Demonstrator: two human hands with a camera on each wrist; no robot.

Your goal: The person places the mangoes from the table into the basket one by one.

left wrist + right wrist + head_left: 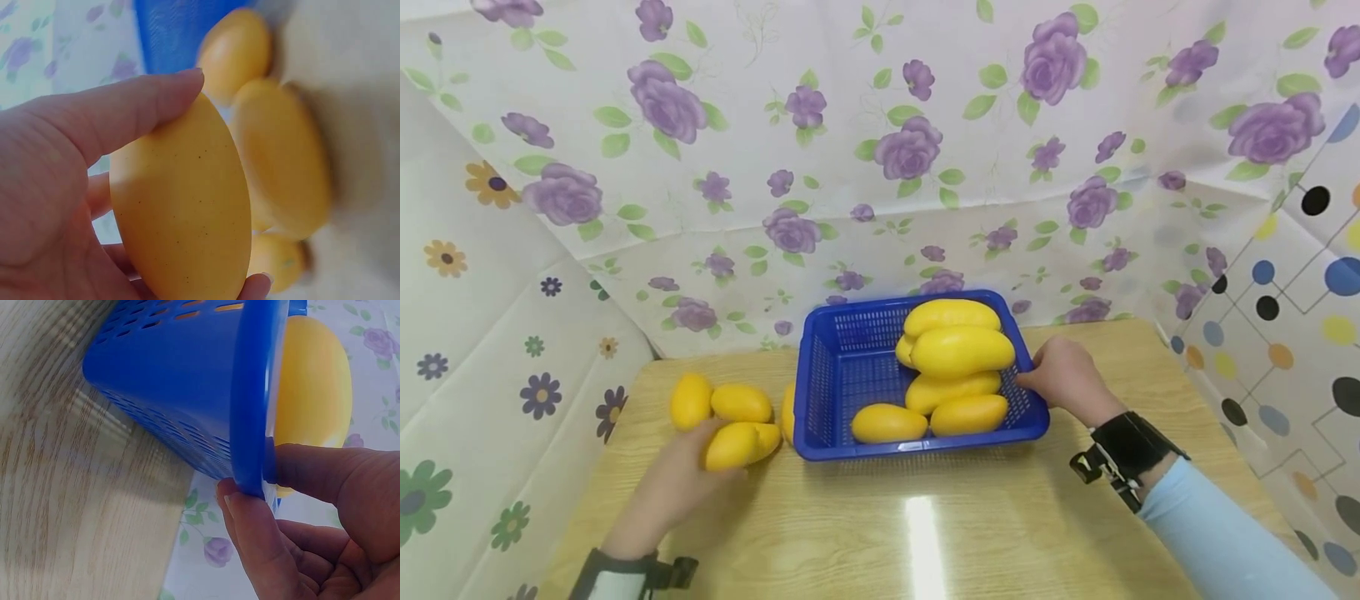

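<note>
My left hand (679, 477) grips a yellow mango (730, 448) at the left of the table. In the left wrist view the thumb lies across one end of this mango (181, 200), with fingertips showing at its far side. Close by lie several more mangoes (742, 403), one partly hidden behind the basket's left side. A blue plastic basket (917, 448) stands at the middle with several mangoes (962, 351) heaped toward its right. My right hand (1066, 379) pinches the basket's right rim between thumb and fingers, seen closely on the rim (250, 394) in the right wrist view.
The wooden table (865, 525) reaches back to a wall covered in flowered cloth (730, 242), just behind the basket. Patterned sheets close off the left and right sides. Inside the basket, the bare blue floor (865, 375) shows at the left.
</note>
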